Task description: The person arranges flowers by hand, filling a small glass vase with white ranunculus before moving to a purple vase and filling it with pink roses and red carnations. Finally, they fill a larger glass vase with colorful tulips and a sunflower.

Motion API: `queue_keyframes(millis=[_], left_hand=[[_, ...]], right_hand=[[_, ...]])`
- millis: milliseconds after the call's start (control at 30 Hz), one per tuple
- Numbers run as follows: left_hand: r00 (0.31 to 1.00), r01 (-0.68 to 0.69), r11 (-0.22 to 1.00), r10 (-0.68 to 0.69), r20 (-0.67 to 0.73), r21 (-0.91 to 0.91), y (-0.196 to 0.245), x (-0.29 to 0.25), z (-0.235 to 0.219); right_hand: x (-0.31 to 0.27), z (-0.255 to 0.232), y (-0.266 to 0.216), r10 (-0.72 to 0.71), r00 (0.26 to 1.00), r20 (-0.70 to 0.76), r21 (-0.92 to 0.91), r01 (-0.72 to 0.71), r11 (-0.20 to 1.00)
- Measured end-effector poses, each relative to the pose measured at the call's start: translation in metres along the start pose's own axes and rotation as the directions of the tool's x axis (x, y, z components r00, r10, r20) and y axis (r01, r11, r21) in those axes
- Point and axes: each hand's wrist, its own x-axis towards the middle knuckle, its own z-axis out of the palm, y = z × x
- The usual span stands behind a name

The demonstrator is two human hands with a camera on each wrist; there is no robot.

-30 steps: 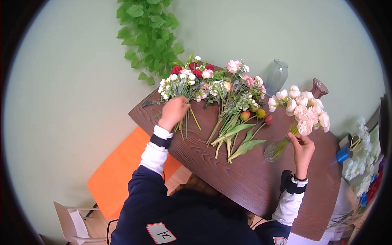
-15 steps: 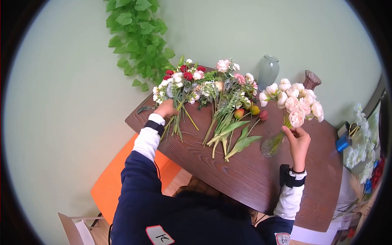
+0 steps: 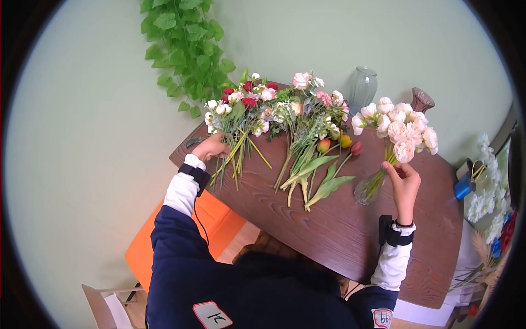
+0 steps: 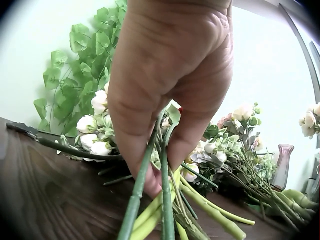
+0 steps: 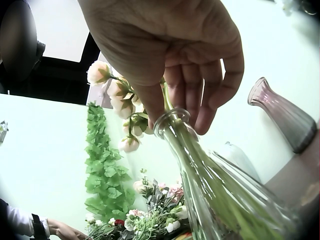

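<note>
Worktop (image 3: 307,219) of dark brown wood, with visible grain and a curved edge. Against the pale wall, one hanging vine (image 3: 192,49) with broad green leaves. On the worktop, at the far left, one dense heap of mixed flowers (image 3: 296,109), too tangled for a sure count: white, pink and peach blooms, a few ruffled red ones, and thin stems fanned toward the near edge. To the right, one bunch of pale blooms (image 3: 404,131), more than ten, rounded and layered, pink to cream, with green stems inside a clear glass vase (image 3: 368,189). Beyond, two more glass vases: one tall and greenish (image 3: 362,90), one smaller, pinkish and flared at the mouth (image 3: 422,101). Left hand (image 3: 211,147) palm down at the heap's near left side, fingers pinching a few green stems (image 4: 165,195). Right hand (image 3: 404,183) raised beside the clear vase, thumb and fingers pinching a stem at the mouth; cannot tell whether also gripping the glass. Between heap and clear vase, three tulips (image 3: 324,146), orange-red, yellow and dusky pink, with long smooth leaves.
</note>
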Motion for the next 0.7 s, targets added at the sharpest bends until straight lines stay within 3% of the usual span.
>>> queue_keyframes(millis=[100, 167, 300, 367, 467, 533, 600, 700], left_hand=[[1.0, 0.018, 0.992, -0.018, -0.002, -0.123, -0.002, -0.004, 0.007], [0.986, -0.048, 0.999, 0.051, -0.157, 0.025, -0.004, -0.008, 0.016], [0.944, -0.167, 0.983, 0.181, -0.275, 0.074, -0.024, -0.01, 0.022], [0.893, -0.178, 0.914, 0.305, -0.33, 0.364, -0.026, -0.017, 0.023], [0.938, -0.149, 0.898, 0.262, -0.229, 0.414, -0.025, -0.023, 0.021], [0.927, -0.155, 0.884, 0.284, -0.243, 0.441, -0.015, -0.029, 0.023], [0.913, -0.165, 0.871, 0.312, -0.262, 0.463, -0.013, -0.025, 0.027], [0.903, -0.135, 0.856, 0.314, -0.294, 0.499, -0.016, -0.007, 0.023]], right_hand=[[0.0, -0.001, -0.001, 0.003, 1.0, 0.005, -0.012, -0.003, 1.0], [0.0, -0.001, -0.002, 0.004, 1.0, 0.006, -0.023, -0.004, 1.0], [-0.001, 0.0, -0.002, -0.021, 1.0, -0.004, -0.049, 0.021, 0.999], [-0.002, 0.0, -0.008, -0.033, 0.999, -0.009, -0.101, 0.032, 0.994], [-0.002, -0.008, -0.015, -0.092, 0.996, -0.013, -0.251, 0.086, 0.964], [-0.005, -0.018, -0.028, -0.145, 0.989, -0.011, -0.35, 0.132, 0.927], [-0.016, -0.032, -0.05, 0.051, 0.995, 0.086, -0.514, 0.001, 0.858], [-0.032, -0.033, -0.076, 0.019, 0.982, 0.186, -0.508, 0.079, 0.858]])
